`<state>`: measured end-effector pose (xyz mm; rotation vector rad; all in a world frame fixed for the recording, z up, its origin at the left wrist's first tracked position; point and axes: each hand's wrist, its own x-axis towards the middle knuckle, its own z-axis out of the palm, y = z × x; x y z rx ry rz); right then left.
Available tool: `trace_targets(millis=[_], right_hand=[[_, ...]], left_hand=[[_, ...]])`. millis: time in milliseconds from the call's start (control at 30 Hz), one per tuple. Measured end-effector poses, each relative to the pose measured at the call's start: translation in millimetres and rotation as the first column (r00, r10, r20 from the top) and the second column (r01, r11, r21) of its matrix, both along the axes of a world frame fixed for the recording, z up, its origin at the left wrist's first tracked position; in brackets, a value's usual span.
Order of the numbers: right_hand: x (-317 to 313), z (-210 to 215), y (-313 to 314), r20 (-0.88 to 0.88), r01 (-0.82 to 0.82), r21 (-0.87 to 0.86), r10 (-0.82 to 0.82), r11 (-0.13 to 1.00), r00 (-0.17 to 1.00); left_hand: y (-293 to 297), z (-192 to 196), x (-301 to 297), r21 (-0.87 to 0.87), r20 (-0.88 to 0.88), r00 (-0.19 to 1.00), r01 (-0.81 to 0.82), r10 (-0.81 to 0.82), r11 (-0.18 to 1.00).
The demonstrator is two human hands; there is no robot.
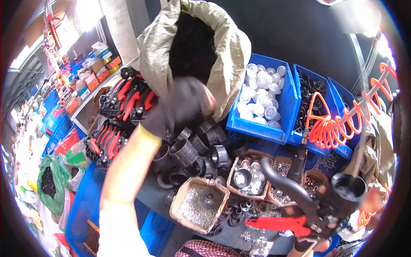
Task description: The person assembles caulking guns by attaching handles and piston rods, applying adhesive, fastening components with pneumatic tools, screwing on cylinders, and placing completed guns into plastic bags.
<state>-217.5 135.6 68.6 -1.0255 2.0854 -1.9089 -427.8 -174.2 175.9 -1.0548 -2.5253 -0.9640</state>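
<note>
My left hand (184,103), in a dark glove and smeared by motion, is in front of the lower edge of a pale woven sack (233,51) with dark contents. Its fingers are too blurred to read. Just below it lies a heap of black ribbed plastic collars (184,152). At the lower right, my right hand (306,246), largely hidden, grips a black pump-like assembly (327,210). That assembly has a curved black handle, a red lever (278,223) and a round open cup at its top.
Similar red-and-black assemblies (126,100) are piled at left. Blue bins hold white plastic caps (261,94) and black parts (306,85). A cardboard box (192,222) contains small metal pieces. An orange coiled hose (329,128) hangs at right, and a blue crate (85,205) stands lower left.
</note>
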Motion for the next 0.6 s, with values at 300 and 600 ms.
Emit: trace_targets(millis=[300, 600], right_hand=[[-78, -28, 32, 0.081, 0.096, -0.394, -0.069, 0.914, 0.994], [-23, -7, 21, 0.217, 0.202, -0.699, -0.065, 0.686, 0.974]], left_hand=[[-10, -25, -195, 0.053, -0.699, 0.411, -0.786, 0.585, 0.615], [-52, -11, -100, 0.128, -0.731, 0.527, -0.519, 0.434, 0.845]])
